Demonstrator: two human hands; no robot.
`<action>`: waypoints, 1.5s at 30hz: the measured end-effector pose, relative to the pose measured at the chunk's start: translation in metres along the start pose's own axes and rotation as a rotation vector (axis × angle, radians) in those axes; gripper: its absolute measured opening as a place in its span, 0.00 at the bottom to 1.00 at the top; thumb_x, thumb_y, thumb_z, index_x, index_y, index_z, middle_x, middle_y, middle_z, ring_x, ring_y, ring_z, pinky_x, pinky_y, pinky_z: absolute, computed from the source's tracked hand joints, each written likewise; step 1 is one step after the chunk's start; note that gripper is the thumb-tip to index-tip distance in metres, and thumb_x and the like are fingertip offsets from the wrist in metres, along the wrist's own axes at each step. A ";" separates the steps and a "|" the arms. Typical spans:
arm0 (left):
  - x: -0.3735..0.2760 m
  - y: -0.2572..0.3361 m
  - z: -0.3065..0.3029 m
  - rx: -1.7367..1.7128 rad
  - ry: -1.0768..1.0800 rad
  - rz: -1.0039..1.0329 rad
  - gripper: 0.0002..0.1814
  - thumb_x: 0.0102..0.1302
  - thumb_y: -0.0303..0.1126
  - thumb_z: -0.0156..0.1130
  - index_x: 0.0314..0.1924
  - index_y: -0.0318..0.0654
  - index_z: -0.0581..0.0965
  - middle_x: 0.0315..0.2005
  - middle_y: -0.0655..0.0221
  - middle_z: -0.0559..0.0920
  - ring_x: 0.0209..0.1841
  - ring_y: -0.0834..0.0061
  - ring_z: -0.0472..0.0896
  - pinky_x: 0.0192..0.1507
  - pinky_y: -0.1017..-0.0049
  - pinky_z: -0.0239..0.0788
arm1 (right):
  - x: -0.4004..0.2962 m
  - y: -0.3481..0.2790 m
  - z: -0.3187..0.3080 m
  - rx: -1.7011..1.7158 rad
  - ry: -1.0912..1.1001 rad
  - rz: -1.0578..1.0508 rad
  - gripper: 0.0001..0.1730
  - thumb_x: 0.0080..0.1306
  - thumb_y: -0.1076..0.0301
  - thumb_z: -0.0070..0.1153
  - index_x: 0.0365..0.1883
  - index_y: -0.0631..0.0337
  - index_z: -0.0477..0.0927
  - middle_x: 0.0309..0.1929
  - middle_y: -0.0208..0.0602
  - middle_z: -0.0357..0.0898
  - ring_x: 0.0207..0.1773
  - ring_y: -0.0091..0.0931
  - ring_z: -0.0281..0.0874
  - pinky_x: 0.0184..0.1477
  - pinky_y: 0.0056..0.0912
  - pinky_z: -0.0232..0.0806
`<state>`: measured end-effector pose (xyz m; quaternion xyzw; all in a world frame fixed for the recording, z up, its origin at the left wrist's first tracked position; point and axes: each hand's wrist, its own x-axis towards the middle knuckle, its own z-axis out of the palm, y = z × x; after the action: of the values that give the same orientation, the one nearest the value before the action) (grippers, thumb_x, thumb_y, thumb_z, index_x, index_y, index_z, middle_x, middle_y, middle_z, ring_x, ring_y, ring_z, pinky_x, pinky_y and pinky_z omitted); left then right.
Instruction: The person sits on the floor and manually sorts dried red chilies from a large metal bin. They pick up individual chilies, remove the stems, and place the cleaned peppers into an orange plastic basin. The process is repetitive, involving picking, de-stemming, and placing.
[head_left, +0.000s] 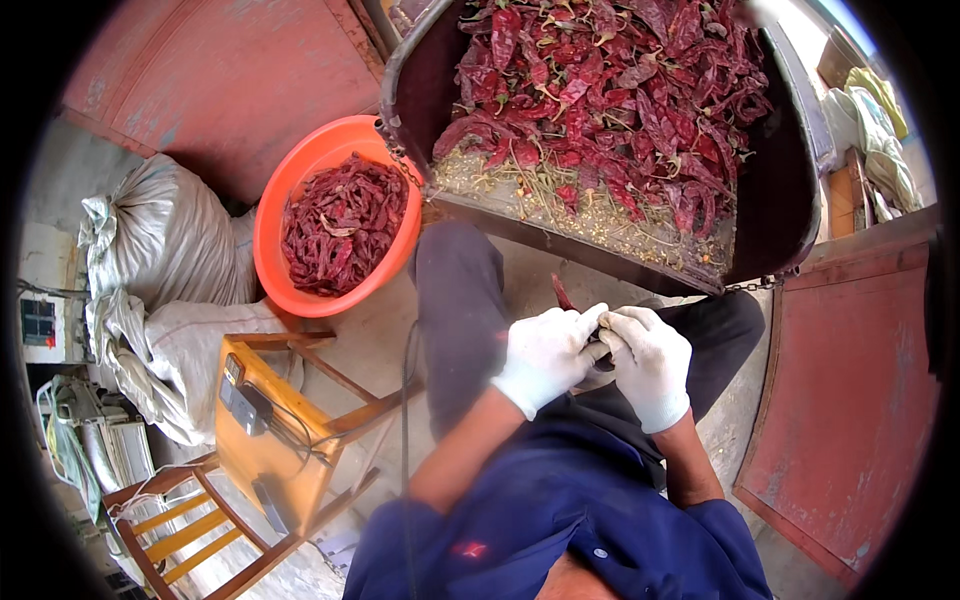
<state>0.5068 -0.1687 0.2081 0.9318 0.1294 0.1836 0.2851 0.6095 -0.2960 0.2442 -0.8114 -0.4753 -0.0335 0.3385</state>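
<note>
Both my hands wear white knit gloves and meet above my lap. My left hand (551, 352) is closed on a dried red chili pepper (561, 291), whose body sticks out above the fingers. The fingertips of my right hand (649, 356) pinch at the pepper's other end, which the gloves mostly hide. Ahead of my knees, an open metal cart bed (525, 229) holds a heap of dried red chili peppers (600, 112) with stems, seeds and bits near its edge. To the left, an orange plastic basin (266, 247) contains more dried red peppers (341, 225).
Stuffed white woven sacks (169, 232) stand left of the basin. A wooden chair (277, 420) at lower left carries small black devices and a cable. Red metal panels (847, 390) flank me, and chains (754, 285) hang at the cart's corners.
</note>
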 end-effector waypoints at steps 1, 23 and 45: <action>0.000 -0.001 0.000 0.005 -0.002 -0.002 0.21 0.61 0.45 0.67 0.53 0.50 0.82 0.29 0.74 0.84 0.34 0.69 0.83 0.35 0.68 0.76 | 0.000 0.002 0.000 0.012 0.006 -0.033 0.09 0.59 0.72 0.66 0.39 0.57 0.86 0.40 0.37 0.85 0.37 0.36 0.85 0.39 0.35 0.77; -0.007 0.009 -0.020 -0.492 0.103 -0.157 0.11 0.63 0.30 0.70 0.43 0.32 0.85 0.28 0.61 0.85 0.29 0.71 0.87 0.32 0.75 0.76 | 0.003 -0.016 -0.003 1.002 0.000 0.654 0.08 0.71 0.72 0.61 0.46 0.66 0.85 0.43 0.35 0.86 0.45 0.26 0.85 0.50 0.27 0.76; -0.022 -0.007 -0.033 -0.429 0.176 -0.058 0.12 0.65 0.34 0.70 0.43 0.32 0.85 0.29 0.58 0.85 0.29 0.65 0.84 0.35 0.72 0.75 | -0.004 0.007 0.033 1.918 -0.126 0.719 0.14 0.77 0.65 0.56 0.54 0.65 0.80 0.45 0.34 0.82 0.42 0.23 0.82 0.47 0.29 0.77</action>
<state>0.4725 -0.1549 0.2240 0.8260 0.1385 0.2794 0.4695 0.6039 -0.2823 0.2133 -0.2938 -0.0476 0.5066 0.8092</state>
